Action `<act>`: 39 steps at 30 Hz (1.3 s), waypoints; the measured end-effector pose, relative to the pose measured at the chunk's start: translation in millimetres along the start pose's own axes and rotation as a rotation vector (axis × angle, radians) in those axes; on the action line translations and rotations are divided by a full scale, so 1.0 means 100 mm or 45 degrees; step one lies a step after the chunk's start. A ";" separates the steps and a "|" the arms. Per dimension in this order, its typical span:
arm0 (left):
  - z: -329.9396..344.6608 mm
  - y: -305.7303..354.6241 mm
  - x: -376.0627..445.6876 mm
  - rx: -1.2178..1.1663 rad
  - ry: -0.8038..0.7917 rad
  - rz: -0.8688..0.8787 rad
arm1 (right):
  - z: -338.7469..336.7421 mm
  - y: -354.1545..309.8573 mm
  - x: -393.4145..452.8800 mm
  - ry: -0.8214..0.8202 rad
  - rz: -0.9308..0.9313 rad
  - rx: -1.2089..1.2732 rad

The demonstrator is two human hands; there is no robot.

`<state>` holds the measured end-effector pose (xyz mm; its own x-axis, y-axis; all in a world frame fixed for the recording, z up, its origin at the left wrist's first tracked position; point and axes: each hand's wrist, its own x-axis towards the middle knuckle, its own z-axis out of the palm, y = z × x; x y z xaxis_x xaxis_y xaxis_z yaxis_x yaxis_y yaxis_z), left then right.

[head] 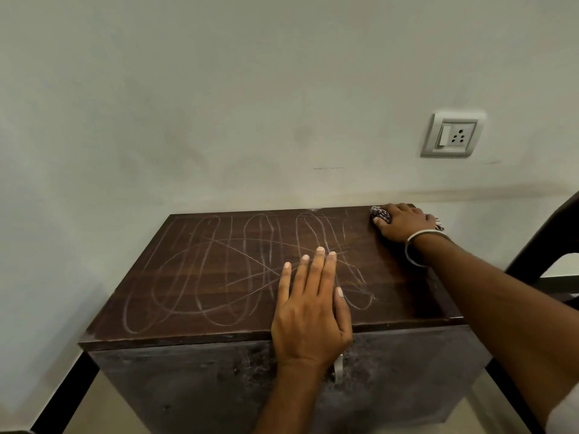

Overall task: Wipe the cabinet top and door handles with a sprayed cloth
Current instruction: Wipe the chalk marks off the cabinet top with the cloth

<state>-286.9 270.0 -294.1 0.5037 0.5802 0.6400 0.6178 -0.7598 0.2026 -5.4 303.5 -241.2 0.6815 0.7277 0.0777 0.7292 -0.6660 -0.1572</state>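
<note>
Your right hand (402,222) presses bunched cloth (379,214) at far right corner of chalk-scribbled cabinet top (219,277), fingers curled over it. Your left hand (310,308) rests flat near front edge, fingers straight.

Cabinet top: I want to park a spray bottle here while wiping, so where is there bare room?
The cabinet top is bare left of the left hand, out to its left edge. The back right corner is taken by the right hand on the cloth.
</note>
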 end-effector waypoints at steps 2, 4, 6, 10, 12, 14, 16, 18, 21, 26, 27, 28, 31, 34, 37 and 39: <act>-0.01 0.00 0.00 0.005 -0.014 -0.003 | 0.01 -0.14 0.02 -0.014 -0.051 0.015; -0.02 0.00 0.00 0.001 -0.024 -0.007 | 0.04 -0.33 0.05 -0.045 -0.142 0.033; -0.03 0.00 0.00 -0.003 -0.024 -0.007 | 0.07 -0.46 0.08 -0.070 -0.221 0.034; -0.04 0.00 0.00 -0.014 -0.026 0.000 | 0.02 -0.38 0.15 -0.145 -0.252 0.036; -0.03 0.00 0.01 -0.016 -0.021 -0.004 | -0.01 -0.21 0.18 -0.128 -0.189 0.021; -0.03 0.00 0.00 -0.022 -0.023 -0.006 | -0.04 -0.03 0.20 -0.100 -0.110 -0.005; -0.03 0.00 0.00 -0.024 -0.029 -0.004 | -0.05 0.07 0.22 -0.088 -0.060 -0.024; -0.02 0.00 0.01 -0.023 -0.032 -0.004 | -0.05 0.07 0.22 -0.079 -0.036 -0.033; -0.02 0.00 0.00 -0.025 -0.036 0.000 | 0.00 -0.05 0.23 -0.045 -0.039 -0.035; -0.02 0.00 0.00 -0.033 -0.041 -0.002 | 0.07 -0.50 0.23 -0.070 -0.184 -0.012; -0.02 0.01 0.00 -0.040 -0.042 -0.004 | 0.09 -0.57 0.23 -0.061 -0.209 -0.008; -0.02 0.01 0.00 -0.046 -0.045 -0.005 | 0.11 -0.62 0.23 -0.045 -0.229 -0.005; -0.02 0.01 0.00 -0.049 -0.044 -0.005 | 0.12 -0.63 0.25 -0.039 -0.269 -0.008; -0.02 0.00 0.00 -0.050 -0.044 -0.005 | 0.07 -0.48 0.30 -0.042 -0.231 -0.004; -0.02 0.00 0.00 -0.050 -0.044 -0.002 | 0.05 -0.28 0.31 0.000 -0.152 0.026; -0.02 0.00 0.01 -0.044 -0.042 -0.002 | 0.07 -0.23 0.31 0.022 -0.143 0.028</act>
<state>-287.6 270.5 -292.4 0.5224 0.5904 0.6152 0.5978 -0.7681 0.2295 -1.5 342.4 -242.4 0.5969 0.7944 0.1126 0.7994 -0.5769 -0.1679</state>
